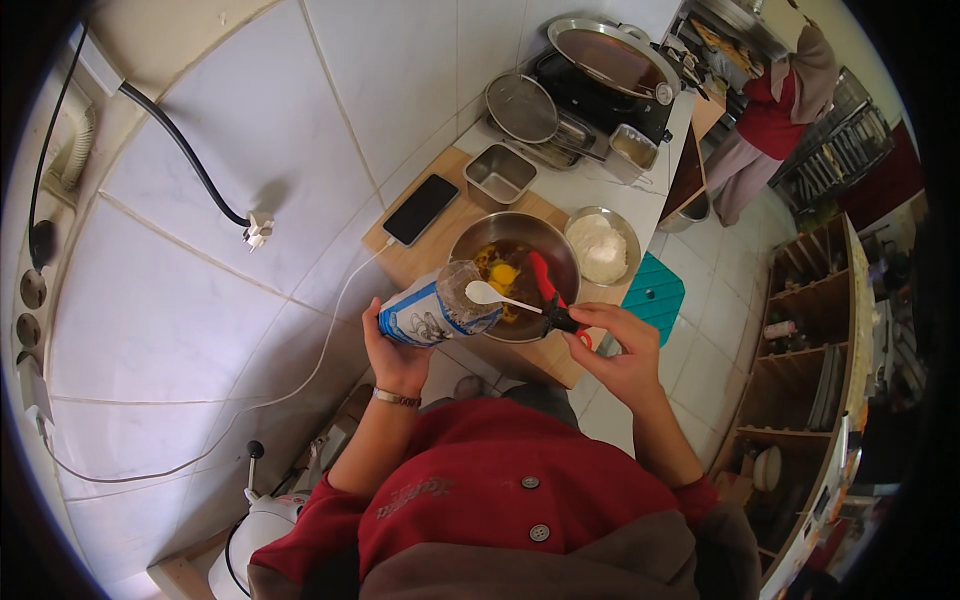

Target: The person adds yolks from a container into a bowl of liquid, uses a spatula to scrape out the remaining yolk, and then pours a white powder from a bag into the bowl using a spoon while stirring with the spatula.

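Note:
My left hand [398, 362] is wrapped round a blue and white plastic packet [425, 315], its open end tilted toward the metal mixing bowl [466, 232]. With my right hand [622, 350] I pinch the dark end of a small white spoon [484, 292]. The spoon's head is at the mouth of the packet, over the bowl's near left side. Inside the bowl lie an egg yolk [503, 274] and a brown liquid with yellow streaks. A red spatula [541, 272] leans in the bowl at its right. What the spoon carries, if anything, is too small to tell.
A bowl of white flour [600, 245] stands right of the mixing bowl. Behind are a phone [422, 209] on its charging cable, a square metal tin [500, 175] and a sieve [522, 108]. A teal stool [655, 298] is at the right. Another person [765, 120] stands far right.

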`<state>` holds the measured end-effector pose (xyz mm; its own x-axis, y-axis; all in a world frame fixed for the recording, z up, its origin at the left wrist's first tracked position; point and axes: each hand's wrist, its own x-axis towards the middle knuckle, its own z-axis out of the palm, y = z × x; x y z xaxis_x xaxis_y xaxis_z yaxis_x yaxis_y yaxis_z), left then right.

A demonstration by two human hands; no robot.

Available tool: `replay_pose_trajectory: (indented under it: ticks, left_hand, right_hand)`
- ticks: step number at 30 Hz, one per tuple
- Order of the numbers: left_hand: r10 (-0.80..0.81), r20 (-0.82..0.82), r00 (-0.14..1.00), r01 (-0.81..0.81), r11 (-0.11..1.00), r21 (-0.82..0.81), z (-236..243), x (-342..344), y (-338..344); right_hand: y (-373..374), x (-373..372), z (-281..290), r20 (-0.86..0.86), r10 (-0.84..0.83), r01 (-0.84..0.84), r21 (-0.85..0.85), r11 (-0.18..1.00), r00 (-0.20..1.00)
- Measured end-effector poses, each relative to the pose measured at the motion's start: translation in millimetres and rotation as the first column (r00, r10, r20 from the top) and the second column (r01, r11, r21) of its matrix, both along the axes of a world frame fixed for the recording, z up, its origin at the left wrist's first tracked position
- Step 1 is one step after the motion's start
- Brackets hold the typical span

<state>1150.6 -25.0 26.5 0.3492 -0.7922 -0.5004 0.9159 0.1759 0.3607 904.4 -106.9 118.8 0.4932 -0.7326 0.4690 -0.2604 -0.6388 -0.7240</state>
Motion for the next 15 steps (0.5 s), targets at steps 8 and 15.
replay_pose_trajectory:
  ticks: [8,15]
  left_hand:
    - [-0.002,0.009,1.000,0.002,0.999,0.042,0.2,-1.9,-1.9]
    - [-0.009,-0.012,1.000,0.009,0.998,0.067,1.1,-0.1,-1.0]
  right_hand:
    - [-0.6,-0.6,0.5,-0.027,-0.022,0.022,0.033,0.999,0.999]
    - [-1.3,2.1,2.2,-0.012,-0.025,0.024,-0.029,0.999,1.000]
